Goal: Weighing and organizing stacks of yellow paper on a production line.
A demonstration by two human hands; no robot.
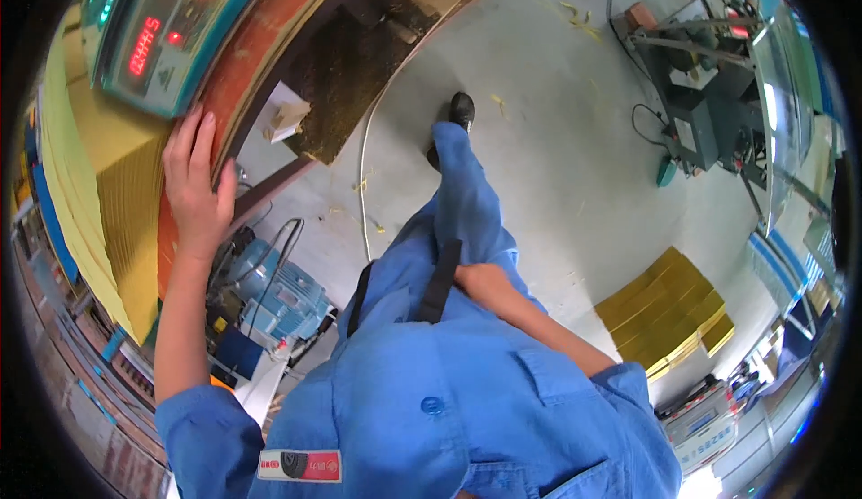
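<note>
My left hand (193,185) lies flat, fingers spread, on the rust-brown edge of a machine table (260,59) beside a tall stack of yellow sheets (108,203). It grips nothing. Just above its fingertips sits a teal control panel (166,27) with red digit displays. My right hand (480,279) rests against my own waist on the blue work clothes, next to a black strap (440,279); its fingers are mostly hidden. One leg in blue trousers reaches forward to a black shoe (461,109) on the grey floor.
A blue electric motor (269,292) with cables sits under the table. A white cable (363,185) trails across the floor. A low pile of yellow sheets (669,310) lies at right. A dark metal machine (709,95) stands at upper right.
</note>
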